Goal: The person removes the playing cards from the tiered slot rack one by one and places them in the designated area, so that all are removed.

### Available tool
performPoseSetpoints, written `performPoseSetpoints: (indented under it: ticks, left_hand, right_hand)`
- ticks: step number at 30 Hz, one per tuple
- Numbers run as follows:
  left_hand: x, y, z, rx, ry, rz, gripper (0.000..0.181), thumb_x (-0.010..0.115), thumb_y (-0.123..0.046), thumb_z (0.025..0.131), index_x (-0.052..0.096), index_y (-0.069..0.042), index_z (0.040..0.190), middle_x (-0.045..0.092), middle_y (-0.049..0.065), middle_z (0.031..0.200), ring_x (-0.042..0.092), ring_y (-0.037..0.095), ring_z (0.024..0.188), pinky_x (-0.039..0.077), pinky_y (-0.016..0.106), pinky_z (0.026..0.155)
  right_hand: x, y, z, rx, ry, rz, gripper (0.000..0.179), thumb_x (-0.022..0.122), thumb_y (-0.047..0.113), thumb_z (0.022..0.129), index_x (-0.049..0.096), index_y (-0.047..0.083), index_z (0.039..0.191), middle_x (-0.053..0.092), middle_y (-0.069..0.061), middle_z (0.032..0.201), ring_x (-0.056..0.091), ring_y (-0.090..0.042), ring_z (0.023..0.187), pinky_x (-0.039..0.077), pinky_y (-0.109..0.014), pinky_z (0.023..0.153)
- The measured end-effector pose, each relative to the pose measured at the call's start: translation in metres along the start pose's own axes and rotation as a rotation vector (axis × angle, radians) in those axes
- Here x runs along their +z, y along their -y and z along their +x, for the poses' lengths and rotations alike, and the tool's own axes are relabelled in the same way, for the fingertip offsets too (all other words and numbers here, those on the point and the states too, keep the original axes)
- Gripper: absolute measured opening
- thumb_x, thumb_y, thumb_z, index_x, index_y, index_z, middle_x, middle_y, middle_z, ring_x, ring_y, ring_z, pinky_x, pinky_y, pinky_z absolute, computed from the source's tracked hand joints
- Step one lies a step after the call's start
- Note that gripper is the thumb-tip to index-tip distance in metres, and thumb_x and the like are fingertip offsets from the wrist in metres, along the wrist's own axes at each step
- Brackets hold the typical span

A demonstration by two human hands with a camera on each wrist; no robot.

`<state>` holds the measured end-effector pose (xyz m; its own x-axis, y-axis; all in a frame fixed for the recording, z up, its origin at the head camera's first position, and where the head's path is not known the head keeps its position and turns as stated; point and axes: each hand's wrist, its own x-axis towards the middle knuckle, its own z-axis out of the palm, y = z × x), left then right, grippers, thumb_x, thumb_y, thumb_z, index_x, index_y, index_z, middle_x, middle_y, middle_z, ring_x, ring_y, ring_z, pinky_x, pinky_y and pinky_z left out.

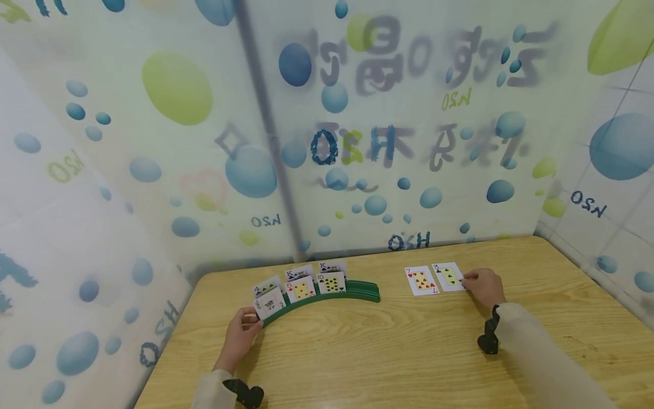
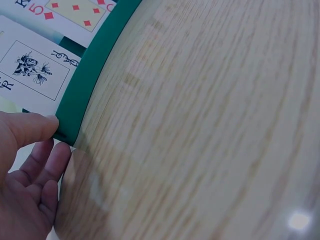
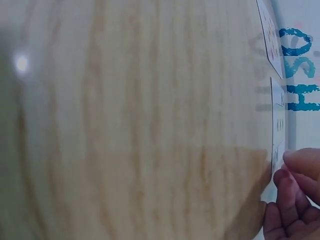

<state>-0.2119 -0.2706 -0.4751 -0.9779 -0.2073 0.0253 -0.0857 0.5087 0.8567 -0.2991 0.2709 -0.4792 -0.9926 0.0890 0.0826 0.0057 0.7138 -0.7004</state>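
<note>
A curved green card holder (image 1: pixel 364 291) stands on the left part of the table with playing cards in two rows. Its front row shows a joker (image 1: pixel 269 304), a five of diamonds (image 1: pixel 300 289) and a black ten (image 1: pixel 331 282); a four and two kings stand behind. My left hand (image 1: pixel 240 336) grips the holder's left end, thumb (image 2: pixel 35 127) on top beside the joker. Over at the right, my right hand (image 1: pixel 485 287) pinches the right edge of a black three (image 1: pixel 449 276). Left of that card lies a seven of hearts (image 1: pixel 422 280), face up.
The wooden table (image 1: pixel 357 358) meets a patterned curtain-like wall (image 1: pixel 434 170) along its far edge. Similar panels rise at the left and right sides. Black bands with cameras (image 1: pixel 489 335) sit on both wrists.
</note>
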Motion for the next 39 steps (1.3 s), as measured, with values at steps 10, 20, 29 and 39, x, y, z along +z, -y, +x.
performPoseSetpoints:
  ticks: [10,20,29,39]
  left_hand:
    - [0.001,0.001,0.0,-0.002,-0.005,-0.008,0.029,0.054,0.0,0.089,0.044,0.006,0.116,0.052,0.024,0.105,0.052,0.034,0.095,0.045,0.041,0.077]
    - [0.0,0.001,0.0,0.011,0.007,-0.004,0.03,0.054,-0.002,0.089,0.044,0.007,0.116,0.053,0.024,0.104,0.052,0.033,0.094,0.045,0.038,0.076]
    - [0.0,0.002,0.001,0.015,0.007,0.0,0.029,0.053,-0.002,0.089,0.043,0.007,0.116,0.053,0.024,0.103,0.052,0.033,0.094,0.044,0.039,0.076]
    - [0.0,0.001,-0.001,0.016,0.007,0.001,0.029,0.052,-0.001,0.089,0.044,0.006,0.117,0.052,0.023,0.104,0.052,0.032,0.094,0.044,0.037,0.075]
  right_hand:
    - [-0.003,0.016,-0.003,-0.008,0.0,0.035,0.029,0.054,0.011,0.089,0.06,-0.012,0.106,0.054,-0.031,0.109,0.05,-0.04,0.097,0.041,-0.049,0.079]
    - [0.007,0.049,-0.001,-0.092,0.01,0.085,0.027,0.056,0.011,0.09,0.061,-0.007,0.109,0.058,-0.021,0.101,0.053,-0.029,0.086,0.044,-0.036,0.07]
    - [0.025,0.075,-0.001,-0.145,0.06,0.144,0.026,0.057,0.012,0.09,0.061,-0.004,0.11,0.06,-0.016,0.098,0.055,-0.026,0.086,0.047,-0.036,0.072]
    - [0.052,0.108,-0.006,-0.244,0.111,0.218,0.022,0.06,0.011,0.088,0.065,-0.002,0.106,0.063,-0.011,0.093,0.057,-0.024,0.078,0.047,-0.033,0.065]
